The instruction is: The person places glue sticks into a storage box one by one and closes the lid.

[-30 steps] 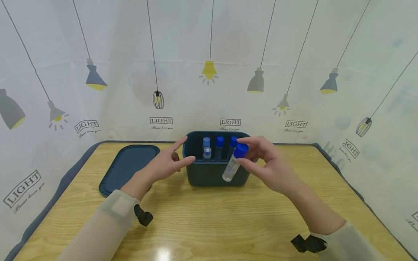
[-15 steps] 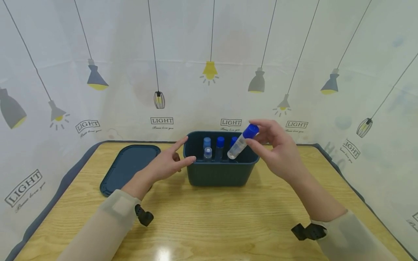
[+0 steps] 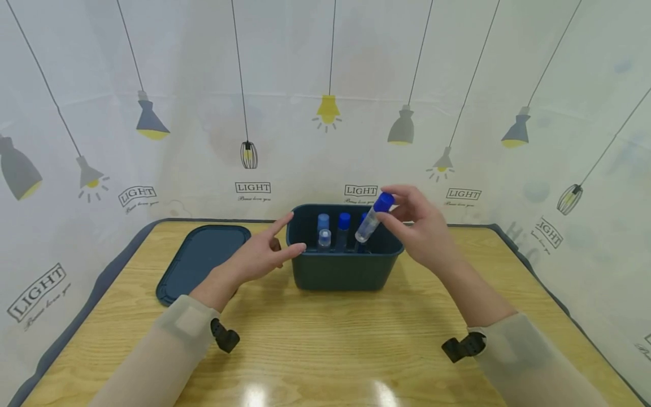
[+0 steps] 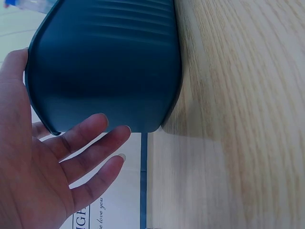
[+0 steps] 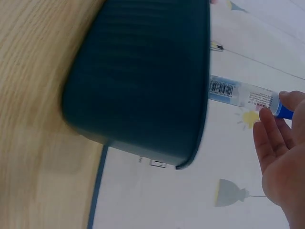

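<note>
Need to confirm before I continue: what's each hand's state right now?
Left hand: open, touching the bin.
Right hand: closed, holding the tilted blue-capped bottle by its capped end.

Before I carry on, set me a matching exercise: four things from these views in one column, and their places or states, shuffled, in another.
Things
1. lid
2. left hand
3. right hand
4. held bottle

Places or states
A. pinching a blue cap
B. lying on the table
C. tilted at the opening of the bin
D. touching the bin's rim

Pairs: 1-B, 2-D, 3-A, 4-C
</note>
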`<state>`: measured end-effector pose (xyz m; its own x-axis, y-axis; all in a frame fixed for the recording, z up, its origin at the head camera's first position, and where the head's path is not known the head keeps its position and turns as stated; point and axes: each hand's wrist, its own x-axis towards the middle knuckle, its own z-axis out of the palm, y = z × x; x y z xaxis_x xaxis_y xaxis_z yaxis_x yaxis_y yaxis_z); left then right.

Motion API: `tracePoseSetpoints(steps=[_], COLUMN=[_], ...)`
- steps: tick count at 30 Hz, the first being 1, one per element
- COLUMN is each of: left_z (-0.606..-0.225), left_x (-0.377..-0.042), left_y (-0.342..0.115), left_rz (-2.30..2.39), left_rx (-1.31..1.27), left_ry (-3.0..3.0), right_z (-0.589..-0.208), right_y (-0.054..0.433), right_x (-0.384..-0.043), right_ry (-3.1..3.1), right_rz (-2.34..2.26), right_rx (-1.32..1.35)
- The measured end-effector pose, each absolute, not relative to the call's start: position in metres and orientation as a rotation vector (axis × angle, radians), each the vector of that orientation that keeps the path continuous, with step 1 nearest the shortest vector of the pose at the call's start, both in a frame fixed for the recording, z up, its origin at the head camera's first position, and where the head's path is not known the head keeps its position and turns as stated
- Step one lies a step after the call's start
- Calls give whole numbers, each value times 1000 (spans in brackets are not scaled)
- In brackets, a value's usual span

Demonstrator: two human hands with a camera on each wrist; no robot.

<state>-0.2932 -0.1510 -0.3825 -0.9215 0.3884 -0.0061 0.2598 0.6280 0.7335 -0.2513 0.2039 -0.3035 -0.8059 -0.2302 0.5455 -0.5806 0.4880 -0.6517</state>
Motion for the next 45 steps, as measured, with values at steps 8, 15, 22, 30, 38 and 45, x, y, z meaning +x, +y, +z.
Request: tracePoseSetpoints(steps=[8,15,22,30,38,45], left_z=[-382,-380,-380,-381,-379,-382], left_x=[-293,-293,-293,-292,-293,-293], left_y=[-149,-149,-148,-147,-147,-150], left_rz=[1170,1151,1161,1156,1146,1146], left_rx=[530,525,534,534,528,506], left_ry=[2668,2682,2676,2681,2686,2678], right_z=[-326,-331,-339,-343,-341,-342], right_y=[199,190,180,177,175,169], right_x=[-271,-284,-295,-300,-303,-306], right_ry=[-2495,-2632,-2734,-2813,-2902,-2993], right_rz=[1190,1140,1051,1050,1111,1104], right_rx=[630,635,681,682,607,567])
